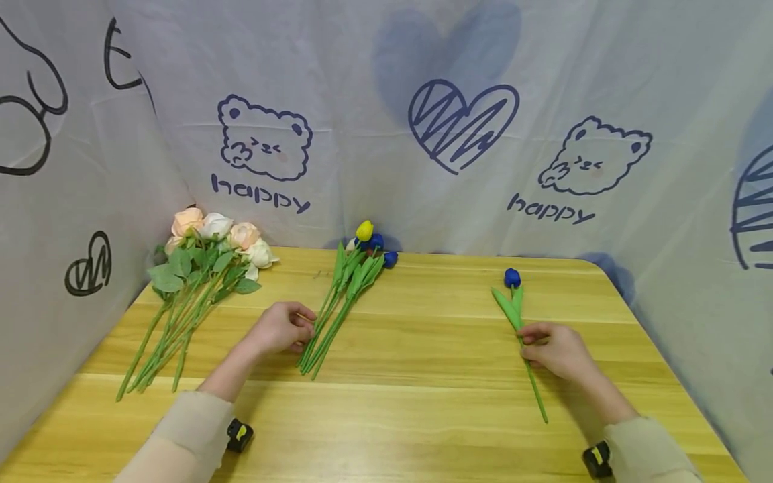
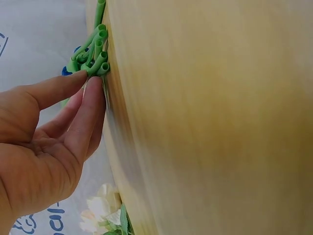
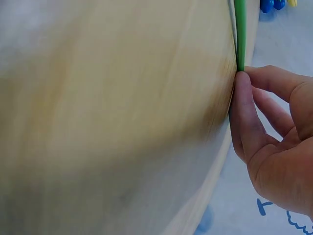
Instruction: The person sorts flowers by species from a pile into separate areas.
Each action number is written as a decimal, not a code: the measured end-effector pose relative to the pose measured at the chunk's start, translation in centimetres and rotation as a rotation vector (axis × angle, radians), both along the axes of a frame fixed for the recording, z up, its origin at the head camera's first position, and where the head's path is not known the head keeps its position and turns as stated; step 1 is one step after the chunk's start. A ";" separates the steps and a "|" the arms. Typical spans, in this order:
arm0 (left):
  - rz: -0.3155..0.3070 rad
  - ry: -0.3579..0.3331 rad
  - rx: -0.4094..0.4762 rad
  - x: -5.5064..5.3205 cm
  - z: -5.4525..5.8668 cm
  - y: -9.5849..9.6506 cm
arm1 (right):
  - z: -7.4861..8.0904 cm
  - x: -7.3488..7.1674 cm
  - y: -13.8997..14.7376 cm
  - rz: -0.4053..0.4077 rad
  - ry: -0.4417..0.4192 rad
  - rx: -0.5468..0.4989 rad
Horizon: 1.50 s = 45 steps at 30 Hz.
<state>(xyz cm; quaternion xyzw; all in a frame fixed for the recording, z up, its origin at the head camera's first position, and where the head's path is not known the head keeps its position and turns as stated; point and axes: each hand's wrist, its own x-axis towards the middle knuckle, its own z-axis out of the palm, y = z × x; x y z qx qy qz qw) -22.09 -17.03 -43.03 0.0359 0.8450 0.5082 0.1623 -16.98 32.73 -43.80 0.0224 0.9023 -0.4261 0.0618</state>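
On the right of the table a blue artificial tulip (image 1: 512,278) lies with its stem toward the front. My right hand (image 1: 558,349) pinches that stem between thumb and fingertips; in the right wrist view the green stem (image 3: 240,34) rises from the pinch. A bunch of artificial tulips (image 1: 353,282), yellow and blue with green leaves, lies at mid-left. At its lower stems is my left hand (image 1: 284,329), thumb and fingertips closing on the edge of the bunch. Hollow stem ends (image 2: 101,58) show right by the fingertips in the left wrist view.
Left of the tulips lies a bunch of peach and white artificial roses (image 1: 211,255), stems toward the front. Behind and beside the wooden table (image 1: 423,416) hang pale cloth walls (image 1: 362,134) with drawn hearts and bears. A small black device (image 1: 239,435) sits under each wrist.
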 end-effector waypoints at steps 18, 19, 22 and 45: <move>-0.015 0.018 -0.032 0.3 0.3 0.1 | 0.1 -0.4 0.2 -0.040 -0.016 0.036; -0.015 0.019 -0.032 0.3 0.4 0.1 | 0.1 -0.3 0.2 -0.040 -0.017 0.035; -0.017 0.026 -0.029 0.4 0.5 0.1 | 0.2 -0.2 0.2 -0.041 -0.018 0.031; 0.126 0.241 0.067 1.4 2.1 2.2 | 1.2 0.1 -1.6 -0.169 0.169 -0.182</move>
